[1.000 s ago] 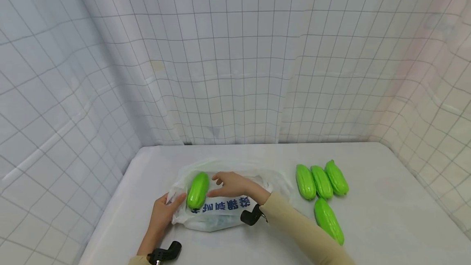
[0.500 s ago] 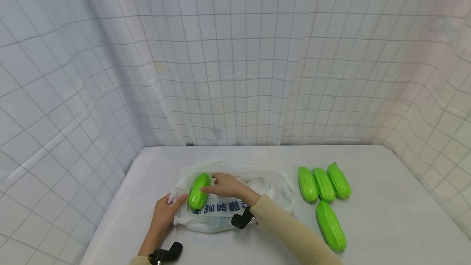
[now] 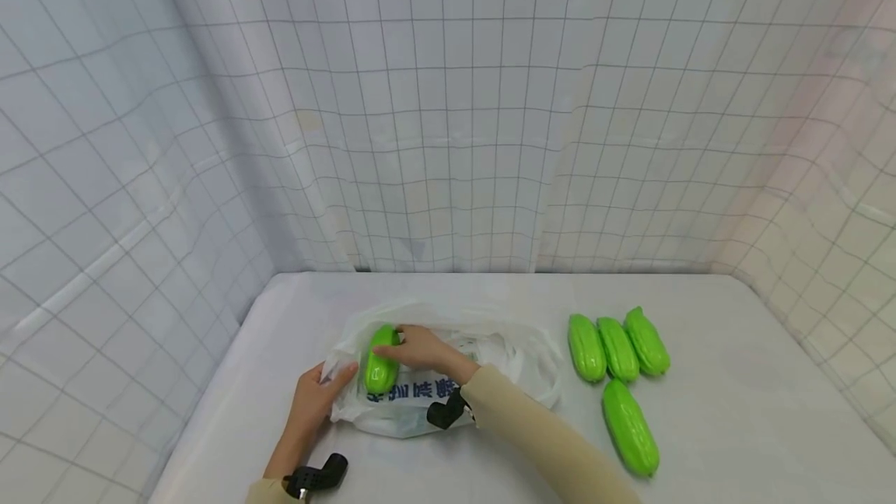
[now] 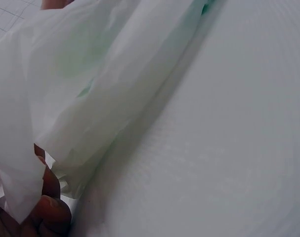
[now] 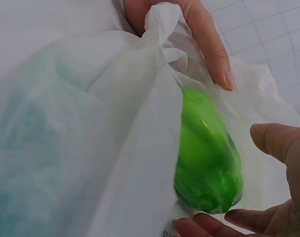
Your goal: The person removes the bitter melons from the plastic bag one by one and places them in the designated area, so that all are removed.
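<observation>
A white plastic bag (image 3: 528, 379) with dark blue lettering lies on the table, its mouth spread. Inside its left part sits a glossy, bright green oblong thing (image 3: 381, 372), shaped like a short plump gourd. My left hand (image 3: 311, 401) pinches the bag's left rim between thumb and fingers; the left wrist view shows the bag's plastic (image 4: 100, 98) bunched there. My right hand (image 3: 427, 350) reaches over the bag to the green thing. In the right wrist view its fingers (image 5: 248, 219) are right at one end, while the thumb (image 5: 268, 138) stands off to the side with a gap.
Three more green oblong things (image 3: 618, 348) lie side by side at the right of the table (image 3: 721, 379), and one (image 3: 630, 428) lies nearer the front. White, grid-lined sheets (image 3: 448, 115) hang behind and at both sides.
My right hand has moved left, its thumb now across the green thing in the bag, which has turned slightly. My left hand stays on the bag's rim.
</observation>
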Demonstrator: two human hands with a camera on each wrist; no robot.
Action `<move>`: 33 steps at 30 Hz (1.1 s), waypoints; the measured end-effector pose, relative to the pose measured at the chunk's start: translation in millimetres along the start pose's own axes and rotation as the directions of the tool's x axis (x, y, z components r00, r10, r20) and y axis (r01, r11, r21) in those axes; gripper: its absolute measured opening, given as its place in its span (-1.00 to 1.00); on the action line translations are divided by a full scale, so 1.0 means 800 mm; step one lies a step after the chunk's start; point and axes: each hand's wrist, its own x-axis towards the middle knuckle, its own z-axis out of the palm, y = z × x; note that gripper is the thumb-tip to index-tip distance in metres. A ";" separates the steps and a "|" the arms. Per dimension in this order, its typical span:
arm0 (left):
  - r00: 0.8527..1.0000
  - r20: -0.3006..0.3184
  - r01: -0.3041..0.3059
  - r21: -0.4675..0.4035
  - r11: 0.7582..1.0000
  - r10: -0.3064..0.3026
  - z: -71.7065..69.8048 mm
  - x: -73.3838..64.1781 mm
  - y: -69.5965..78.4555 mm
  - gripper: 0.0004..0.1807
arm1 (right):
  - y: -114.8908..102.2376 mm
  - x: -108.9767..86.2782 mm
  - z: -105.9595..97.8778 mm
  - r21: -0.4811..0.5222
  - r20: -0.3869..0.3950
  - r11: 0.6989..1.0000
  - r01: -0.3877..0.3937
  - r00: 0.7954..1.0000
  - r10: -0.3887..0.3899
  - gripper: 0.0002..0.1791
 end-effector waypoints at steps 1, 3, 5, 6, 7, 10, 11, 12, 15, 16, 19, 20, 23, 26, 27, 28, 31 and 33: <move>1.000 -0.001 -0.001 -0.003 1.000 0.001 0.000 0.000 0.000 -0.41 | 0.000 0.002 0.002 -0.003 -0.009 1.000 -0.010 1.000 0.010 -0.31; 1.000 -0.001 0.000 -0.003 1.000 0.000 0.000 0.000 0.000 -0.41 | 0.001 0.004 0.005 0.004 -0.027 0.999 -0.035 0.999 0.035 -0.30; 1.000 0.001 0.009 -0.003 1.000 -0.009 0.000 0.000 -0.001 -0.40 | 0.002 0.005 0.007 0.000 -0.041 0.999 -0.051 0.998 0.051 -0.27; 1.000 0.002 0.011 -0.006 1.000 -0.011 0.001 0.001 -0.001 -0.40 | 0.002 0.006 0.009 0.000 -0.045 0.998 -0.056 0.997 0.056 -0.26; 1.000 0.004 0.012 -0.007 1.000 -0.012 0.000 0.000 -0.001 -0.40 | 0.003 0.006 0.010 -0.001 -0.047 0.998 -0.059 0.997 0.059 -0.26; 1.000 0.013 0.005 -0.014 1.000 -0.005 0.000 0.000 -0.001 -0.38 | 0.004 0.006 0.012 -0.014 -0.050 0.997 -0.069 0.996 0.069 -0.22; 1.000 0.014 0.002 -0.016 1.000 -0.001 0.000 0.000 0.000 -0.38 | 0.004 0.006 0.012 -0.013 -0.048 0.997 -0.072 0.996 0.071 -0.22; 1.000 0.016 -0.004 -0.017 1.000 0.005 0.000 0.000 0.000 -0.39 | 0.004 0.006 0.012 -0.002 -0.043 0.997 -0.077 0.996 0.076 -0.23; 1.000 0.019 -0.024 -0.011 1.000 0.024 -0.001 0.000 0.000 -0.41 | 0.005 0.007 0.013 0.030 -0.029 0.996 -0.084 0.996 0.085 -0.31; 0.999 0.019 -0.026 -0.009 1.000 0.026 0.000 0.000 -0.001 -0.42 | 0.005 0.007 0.013 0.045 -0.025 0.996 -0.083 0.996 0.084 -0.35; 0.999 0.014 -0.030 -0.009 1.000 0.030 0.000 0.000 -0.002 -0.43 | 0.005 0.009 0.016 0.067 -0.030 0.994 -0.085 0.996 0.087 -0.41; 0.999 0.012 -0.030 -0.010 0.999 0.030 0.000 0.001 -0.002 -0.43 | 0.005 0.009 0.017 0.065 -0.037 0.994 -0.091 0.995 0.093 -0.40; 1.000 0.006 -0.021 -0.017 1.000 0.021 0.001 0.002 -0.003 -0.43 | 0.004 0.011 0.020 0.041 -0.063 0.993 -0.113 0.991 0.115 -0.33; 1.000 0.004 -0.016 -0.022 1.000 0.016 0.002 0.003 -0.003 -0.44 | 0.004 0.011 0.022 0.022 -0.077 0.991 -0.135 0.988 0.137 -0.26; 1.000 0.005 -0.014 -0.022 1.000 0.014 0.002 0.003 -0.003 -0.44 | 0.004 0.010 0.022 0.022 -0.078 0.990 -0.140 0.987 0.142 -0.24; 1.000 0.004 -0.012 -0.023 1.000 0.012 0.002 0.003 -0.003 -0.44 | 0.004 0.010 0.023 0.022 -0.078 0.989 -0.144 0.986 0.146 -0.22; 1.000 0.003 -0.012 -0.015 1.000 0.012 0.002 0.002 -0.002 -0.43 | 0.006 0.009 0.022 0.041 -0.076 0.989 -0.141 0.987 0.144 -0.24; 1.000 0.002 -0.013 -0.015 1.000 0.013 0.001 0.002 -0.002 -0.43 | 0.006 0.008 0.021 0.062 -0.076 0.989 -0.132 0.988 0.137 -0.31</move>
